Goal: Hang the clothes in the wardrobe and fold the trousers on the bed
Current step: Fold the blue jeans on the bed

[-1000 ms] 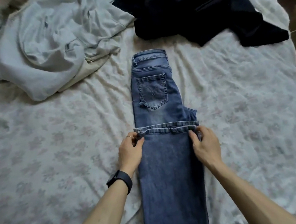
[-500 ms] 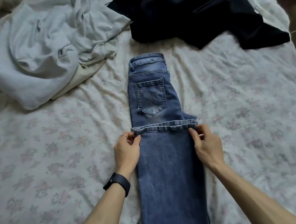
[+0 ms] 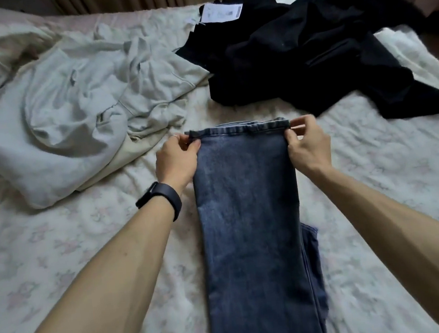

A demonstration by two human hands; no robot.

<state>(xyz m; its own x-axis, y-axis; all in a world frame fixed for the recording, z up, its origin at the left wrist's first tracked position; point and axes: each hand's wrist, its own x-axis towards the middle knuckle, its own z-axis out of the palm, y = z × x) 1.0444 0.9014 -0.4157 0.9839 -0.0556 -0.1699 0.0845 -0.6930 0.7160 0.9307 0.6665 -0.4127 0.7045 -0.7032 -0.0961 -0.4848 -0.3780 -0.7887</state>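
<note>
Jeans [image 3: 249,231] lie lengthwise on the middle of the bed [image 3: 376,177], reaching its near edge. Left hand [image 3: 175,160] and right hand [image 3: 308,147] each pinch one corner of the far hem. Grey garment [image 3: 59,123] lies far left, black clothes [image 3: 309,53] far right.

I count one pair of jeans [image 3: 249,231]; two hands at its hem, left hand [image 3: 176,161], right hand [image 3: 310,147]; beyond it, one grey heap [image 3: 59,123], one black heap [image 3: 309,56].

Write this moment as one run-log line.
jeans lie on bed | left hand pinches top-left corner | right hand pinches top-right corner
</note>
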